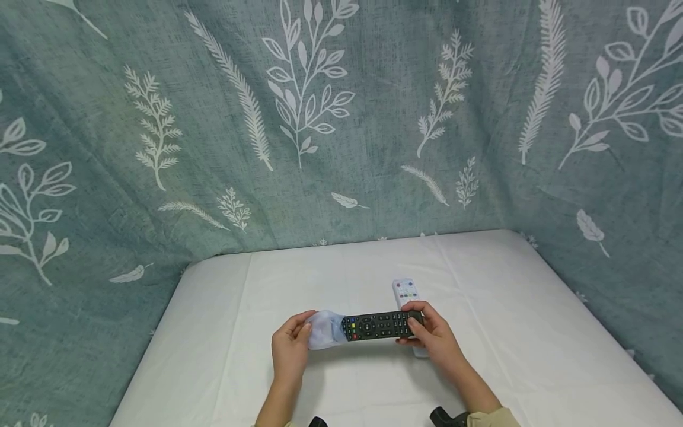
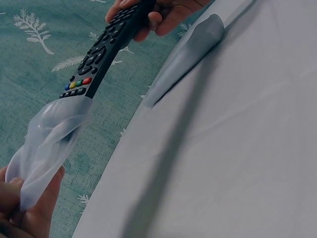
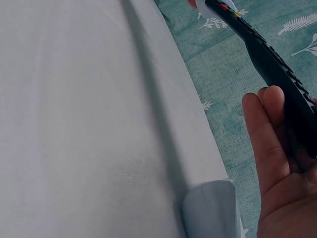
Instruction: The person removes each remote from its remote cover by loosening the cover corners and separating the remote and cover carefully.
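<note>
A black remote control (image 1: 381,325) with rows of buttons is held level above the white surface, its coloured-button end to the left. That end sits inside a thin, translucent whitish sleeve (image 2: 54,131). My left hand (image 1: 291,346) pinches the loose far end of this sleeve between thumb and fingers. On the other side, my right hand (image 1: 434,338) grips the opposite end of the remote, thumb on the button face and fingers beneath. A white remote control (image 1: 405,289) lies on the surface behind and below my right hand, partly hidden by it.
The white-covered table (image 1: 267,290) spreads under both hands. Green-blue fabric (image 1: 341,196) with white leaf prints hangs behind it and along its sides. Dark strap-like pieces (image 1: 448,417) show at the wrists near the bottom edge.
</note>
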Tool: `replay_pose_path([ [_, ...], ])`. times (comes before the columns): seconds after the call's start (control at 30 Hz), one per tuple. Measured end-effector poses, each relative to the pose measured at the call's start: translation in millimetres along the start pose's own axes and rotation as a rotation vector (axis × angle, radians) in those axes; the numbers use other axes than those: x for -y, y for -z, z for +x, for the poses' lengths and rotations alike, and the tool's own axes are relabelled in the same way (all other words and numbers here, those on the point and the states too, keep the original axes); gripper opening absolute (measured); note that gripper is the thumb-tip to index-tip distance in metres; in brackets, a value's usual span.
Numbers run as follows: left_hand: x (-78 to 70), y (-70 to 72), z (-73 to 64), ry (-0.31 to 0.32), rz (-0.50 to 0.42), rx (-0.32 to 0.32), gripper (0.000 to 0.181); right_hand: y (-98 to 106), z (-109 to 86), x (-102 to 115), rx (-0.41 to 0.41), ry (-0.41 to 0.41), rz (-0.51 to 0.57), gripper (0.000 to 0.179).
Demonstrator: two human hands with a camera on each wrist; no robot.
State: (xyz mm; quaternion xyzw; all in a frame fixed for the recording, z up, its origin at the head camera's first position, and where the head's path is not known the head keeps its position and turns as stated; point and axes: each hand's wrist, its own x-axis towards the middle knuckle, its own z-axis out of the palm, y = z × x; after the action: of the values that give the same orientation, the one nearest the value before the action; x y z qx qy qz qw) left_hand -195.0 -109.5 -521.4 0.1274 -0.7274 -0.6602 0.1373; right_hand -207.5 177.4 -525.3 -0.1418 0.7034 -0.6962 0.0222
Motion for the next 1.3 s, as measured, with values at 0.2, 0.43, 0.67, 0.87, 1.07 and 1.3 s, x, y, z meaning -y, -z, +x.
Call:
replay_pose_path([
  [0.2,0.5,2.3,0.5,0.007,0.0,0.001,0.027,-0.5,-1.3,-3.3,0.006,0.012,0.01,0.031],
  [0.43,0.4,4.6,-0.6,0.012,-0.004,0.007,0.025,-1.1,-2.5,-3.3,0.005,0.006,0.012,0.031],
  [0.67,1.2,6.9,0.4,0.01,0.007,-0.005,0.026,-2.5,-0.9,0.2,0.003,-0.009,0.001,0.031],
  [0.87,1.8,7.3,2.4,0.003,-0.005,-0.02,0.026,-2.6,0.9,0.8,0.011,0.01,-0.001,0.031],
  [1.07,2.5,8.1,1.6,0.037,0.003,-0.031,0.026,-2.4,0.1,-0.9,0.012,0.025,-0.006,0.03],
  [1.3,3.6,7.9,3.7,0.039,0.009,-0.047,0.026,-1.9,-0.6,-0.9,0.0,0.014,-0.009,0.03],
])
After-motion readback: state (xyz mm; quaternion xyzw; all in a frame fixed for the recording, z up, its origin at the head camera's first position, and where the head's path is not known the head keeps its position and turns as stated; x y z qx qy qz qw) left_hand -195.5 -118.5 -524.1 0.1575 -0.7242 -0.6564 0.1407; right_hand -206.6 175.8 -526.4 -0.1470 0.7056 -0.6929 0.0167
